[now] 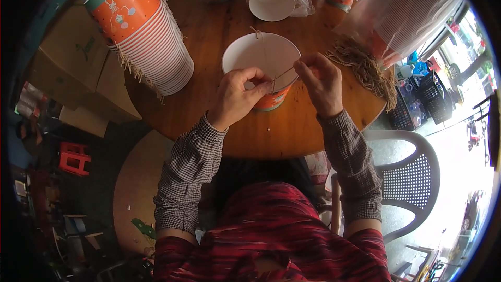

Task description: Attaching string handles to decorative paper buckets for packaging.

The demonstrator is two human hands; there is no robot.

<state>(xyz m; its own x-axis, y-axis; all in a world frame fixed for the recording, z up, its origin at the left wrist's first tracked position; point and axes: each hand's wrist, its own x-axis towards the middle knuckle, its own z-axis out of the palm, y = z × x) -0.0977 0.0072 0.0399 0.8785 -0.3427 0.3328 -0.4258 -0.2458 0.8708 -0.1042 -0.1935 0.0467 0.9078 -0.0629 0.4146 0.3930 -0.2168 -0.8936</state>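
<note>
The orange-patterned bucket (271, 102) stands upright near the middle of the round wooden bench (250, 138), its white mouth facing up; a thin tan cord (285, 72) runs at its near right rim; the left hand (235, 93) has thumb and fingers pinched together on the cord by the rim; the right hand (322, 83) pinches the cord farther right; a leaning bucket stack (156, 47) stands left; a heap of tan cords (365, 68) lies right; a bagged stack (407, 10) sits beyond it.

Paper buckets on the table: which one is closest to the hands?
The upright, unstacked paper bucket with string at its rim, beside the left hand and right hand. The stacked buckets and bagged buckets sit farther away.
</note>
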